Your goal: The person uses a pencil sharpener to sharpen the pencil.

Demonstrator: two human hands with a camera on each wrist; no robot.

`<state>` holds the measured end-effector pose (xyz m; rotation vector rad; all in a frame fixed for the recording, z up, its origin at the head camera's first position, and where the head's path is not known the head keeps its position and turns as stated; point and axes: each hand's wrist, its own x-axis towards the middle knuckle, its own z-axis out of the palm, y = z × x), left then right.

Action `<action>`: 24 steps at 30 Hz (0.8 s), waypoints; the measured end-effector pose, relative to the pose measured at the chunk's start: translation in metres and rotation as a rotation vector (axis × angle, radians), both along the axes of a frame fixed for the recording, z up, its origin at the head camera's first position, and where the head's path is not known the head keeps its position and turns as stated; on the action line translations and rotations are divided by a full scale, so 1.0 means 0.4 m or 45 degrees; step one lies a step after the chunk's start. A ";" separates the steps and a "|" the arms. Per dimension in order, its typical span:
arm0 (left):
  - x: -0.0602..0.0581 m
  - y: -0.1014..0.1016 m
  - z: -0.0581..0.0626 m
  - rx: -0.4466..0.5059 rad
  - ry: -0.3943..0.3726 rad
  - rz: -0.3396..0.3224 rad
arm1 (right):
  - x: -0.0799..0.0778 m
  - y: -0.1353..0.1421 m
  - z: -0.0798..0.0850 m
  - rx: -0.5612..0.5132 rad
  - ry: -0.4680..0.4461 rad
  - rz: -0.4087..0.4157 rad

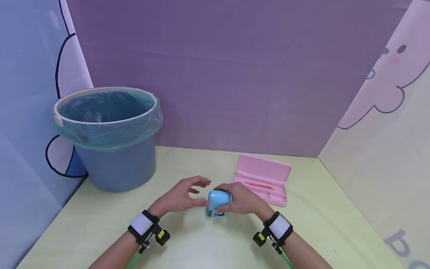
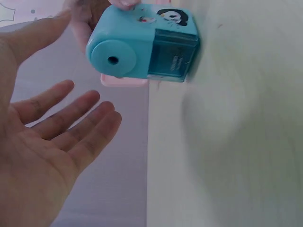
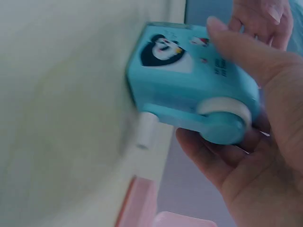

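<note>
A light-blue crank pencil sharpener with a penguin print stands on the table in front of me. My right hand grips its upper part, with the thumb on the printed side and the fingers around the far side. In the right wrist view, the crank with its white knob shows on the side facing that wrist. The left wrist view shows the round end with the pencil hole and a see-through shavings drawer. Beside that end, my left hand holds nothing, its fingers spread and loosely bent.
Behind my right hand lies an open pink pencil case with a red pencil in it. At the back left stands a blue bin lined with a green plastic bag. Purple, blue and pale panels enclose the table.
</note>
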<state>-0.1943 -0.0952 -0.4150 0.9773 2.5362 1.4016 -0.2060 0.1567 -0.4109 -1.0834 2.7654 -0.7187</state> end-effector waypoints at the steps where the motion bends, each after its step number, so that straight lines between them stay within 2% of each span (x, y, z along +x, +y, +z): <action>1: 0.001 0.003 -0.007 0.000 -0.013 -0.004 | 0.001 -0.001 -0.009 0.005 0.002 -0.013; 6: 0.002 0.016 -0.035 -0.001 -0.071 -0.022 | 0.004 0.003 -0.022 -0.028 0.023 -0.040; 9: 0.002 0.024 -0.042 -0.017 -0.075 -0.017 | 0.005 0.010 -0.006 -0.060 0.052 -0.036; 17: 0.011 0.052 -0.024 0.008 -0.001 0.047 | 0.016 0.029 0.050 -0.220 0.086 -0.062; 24: 0.015 0.065 -0.012 0.061 0.055 0.100 | 0.025 0.032 0.069 -0.248 0.046 -0.086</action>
